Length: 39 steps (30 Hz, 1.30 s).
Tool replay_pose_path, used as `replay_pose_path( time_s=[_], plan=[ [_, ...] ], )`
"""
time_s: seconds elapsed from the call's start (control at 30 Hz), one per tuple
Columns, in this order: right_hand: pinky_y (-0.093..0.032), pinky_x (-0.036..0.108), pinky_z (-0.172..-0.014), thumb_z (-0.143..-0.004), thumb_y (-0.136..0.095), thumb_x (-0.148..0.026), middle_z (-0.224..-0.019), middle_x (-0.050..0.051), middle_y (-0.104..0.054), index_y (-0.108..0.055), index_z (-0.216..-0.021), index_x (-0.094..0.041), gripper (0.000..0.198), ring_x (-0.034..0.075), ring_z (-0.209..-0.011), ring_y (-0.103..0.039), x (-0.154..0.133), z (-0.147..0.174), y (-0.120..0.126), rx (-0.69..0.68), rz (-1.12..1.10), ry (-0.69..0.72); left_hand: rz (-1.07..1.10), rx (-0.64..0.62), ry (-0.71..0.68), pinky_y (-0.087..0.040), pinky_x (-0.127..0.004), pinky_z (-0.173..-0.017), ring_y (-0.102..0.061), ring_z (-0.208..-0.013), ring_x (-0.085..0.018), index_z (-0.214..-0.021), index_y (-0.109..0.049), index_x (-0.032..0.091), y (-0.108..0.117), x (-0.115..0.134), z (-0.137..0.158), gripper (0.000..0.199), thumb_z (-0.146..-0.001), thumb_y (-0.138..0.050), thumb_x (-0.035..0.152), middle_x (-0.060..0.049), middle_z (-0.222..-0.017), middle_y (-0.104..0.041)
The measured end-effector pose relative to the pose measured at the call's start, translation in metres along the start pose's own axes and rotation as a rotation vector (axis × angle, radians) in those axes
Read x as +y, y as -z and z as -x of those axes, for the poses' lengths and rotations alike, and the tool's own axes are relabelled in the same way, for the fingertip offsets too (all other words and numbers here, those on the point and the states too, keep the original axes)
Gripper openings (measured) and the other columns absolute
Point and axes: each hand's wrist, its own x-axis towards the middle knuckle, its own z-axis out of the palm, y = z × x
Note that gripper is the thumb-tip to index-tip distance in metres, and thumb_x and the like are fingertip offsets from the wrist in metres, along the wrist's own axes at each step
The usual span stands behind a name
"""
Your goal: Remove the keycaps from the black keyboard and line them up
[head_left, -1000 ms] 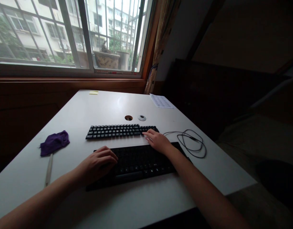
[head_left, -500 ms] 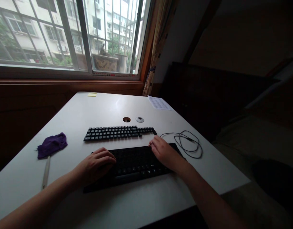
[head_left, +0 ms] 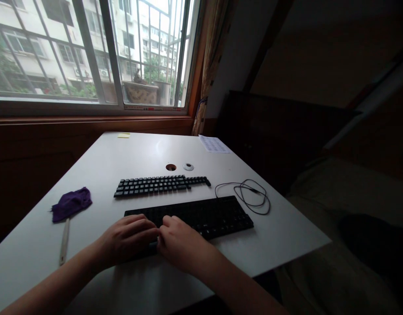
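A black keyboard [head_left: 217,214] lies at a slant near the front of the white table [head_left: 149,153]. Light legends show on keys in its lower rows; its upper part is too dark to make out. Over its left end rests my left hand [head_left: 129,236], fingers together and curled, tips and thumb hidden. My right hand [head_left: 180,243] is closed in a pinch beside the left fingertips, above the keyboard's lower left part. Whatever either hand holds is hidden. Behind the keyboard, loose black keycaps [head_left: 152,186] stand in neat rows, with a narrower group at the right.
A thin black cable [head_left: 254,203] is coiled right of the keyboard. At the left lie a purple cloth [head_left: 72,204] and a pale flat stick [head_left: 64,243]. Farther back are a cable hole [head_left: 171,167], a round cover [head_left: 188,166], a printed sheet [head_left: 213,144] and a yellow note [head_left: 124,135].
My right hand has moved left and toward me, from the keyboard's upper right to beside my left hand. My left hand stays over the keyboard's left end. The view has shifted slightly.
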Motion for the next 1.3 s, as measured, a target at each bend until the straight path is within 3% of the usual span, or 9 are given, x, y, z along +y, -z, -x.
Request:
replay_pose_path(
  time_s=[0.23, 0.4, 0.6, 0.67, 0.77, 0.87, 1.1, 1.17, 1.3],
  plan=[
    [-0.046, 0.031, -0.08, -0.087, -0.061, -0.022, -0.091, 0.004, -0.065, -0.064, -0.093, -0.019, 0.008, 0.019, -0.089, -0.058, 0.009, 0.012, 0.012, 0.082, -0.205, -0.207, 0.008, 0.108, 0.143, -0.054, -0.022, -0.064, -0.065, -0.072, -0.013, -0.108, -0.065, 0.018, 0.004, -0.004, 0.005, 0.018, -0.092, -0.057, 0.015, -0.007, -0.088, -0.068],
    [-0.048, 0.03, -0.078, -0.084, -0.066, -0.022, -0.09, 0.002, -0.068, -0.068, -0.097, -0.022, 0.012, 0.017, -0.085, -0.061, 0.025, 0.037, 0.031, 0.254, -0.496, -0.41, 0.038, 0.232, 0.271, -0.052, -0.017, -0.06, -0.065, -0.068, -0.01, -0.102, -0.067, 0.018, 0.006, -0.008, 0.002, 0.014, -0.09, -0.06, 0.013, -0.005, -0.086, -0.068],
    [-0.049, 0.025, -0.061, -0.084, -0.071, -0.034, -0.081, -0.001, -0.062, -0.071, -0.094, -0.025, 0.014, 0.013, -0.07, -0.061, 0.016, 0.057, 0.023, 0.394, -1.088, -0.428, 0.19, 0.109, 0.263, -0.052, -0.017, -0.059, -0.065, -0.067, -0.011, -0.1, -0.067, 0.017, -0.001, -0.004, -0.001, 0.013, -0.091, -0.059, 0.014, -0.006, -0.083, -0.068],
    [-0.05, 0.025, -0.06, -0.084, -0.071, -0.033, -0.086, 0.001, -0.061, -0.072, -0.095, -0.025, 0.014, 0.014, -0.075, -0.061, 0.007, 0.059, 0.013, 0.462, -1.139, -0.375, 0.222, 0.039, 0.203, -0.051, -0.018, -0.06, -0.065, -0.067, -0.011, -0.1, -0.067, 0.017, -0.005, -0.002, -0.001, 0.013, -0.092, -0.057, 0.014, -0.007, -0.082, -0.068],
    [-0.052, 0.028, -0.07, -0.086, -0.068, -0.029, -0.094, 0.004, -0.062, -0.074, -0.094, -0.025, 0.011, 0.017, -0.087, -0.063, -0.001, 0.059, 0.002, 0.59, -1.004, -0.315, 0.23, -0.024, 0.143, -0.05, -0.021, -0.06, -0.063, -0.066, -0.012, -0.098, -0.067, 0.017, -0.009, 0.001, -0.001, 0.013, -0.092, -0.057, 0.014, -0.006, -0.079, -0.067],
    [-0.053, 0.029, -0.073, -0.089, -0.065, -0.028, -0.092, 0.004, -0.064, -0.072, -0.093, -0.023, 0.01, 0.016, -0.083, -0.063, 0.006, 0.066, 0.001, 0.653, -0.877, -0.37, 0.216, -0.085, 0.14, -0.05, -0.023, -0.064, -0.062, -0.071, -0.013, -0.1, -0.067, 0.018, -0.01, -0.001, 0.001, 0.013, -0.092, -0.057, 0.014, -0.006, -0.084, -0.067],
    [-0.053, 0.031, -0.072, -0.089, -0.062, -0.041, -0.084, 0.004, -0.07, -0.066, -0.088, -0.02, 0.021, 0.019, -0.074, -0.067, 0.08, 0.123, 0.029, 0.889, -0.332, -0.801, 0.152, -0.094, 0.147, -0.048, -0.024, -0.066, -0.061, -0.074, -0.014, -0.104, -0.066, 0.019, -0.008, -0.011, 0.007, 0.016, -0.092, -0.056, 0.013, -0.006, -0.086, -0.068],
    [-0.051, 0.032, -0.072, -0.088, -0.062, -0.045, -0.077, 0.004, -0.07, -0.066, -0.084, -0.02, 0.026, 0.02, -0.07, -0.067, 0.103, 0.139, 0.035, 0.907, -0.132, -0.884, 0.141, -0.116, 0.149, -0.048, -0.024, -0.066, -0.06, -0.074, -0.014, -0.103, -0.066, 0.019, -0.009, -0.011, 0.006, 0.016, -0.093, -0.055, 0.014, -0.005, -0.085, -0.067],
    [-0.049, 0.033, -0.072, -0.092, -0.054, -0.048, -0.079, 0.007, -0.07, -0.065, -0.084, -0.018, 0.033, 0.022, -0.072, -0.066, 0.13, 0.153, 0.04, 0.797, 0.1, -0.83, 0.154, -0.169, 0.156, -0.049, -0.025, -0.069, -0.059, -0.076, -0.014, -0.103, -0.066, 0.02, -0.012, -0.01, 0.003, 0.017, -0.094, -0.052, 0.015, -0.006, -0.086, -0.067]
  ],
)
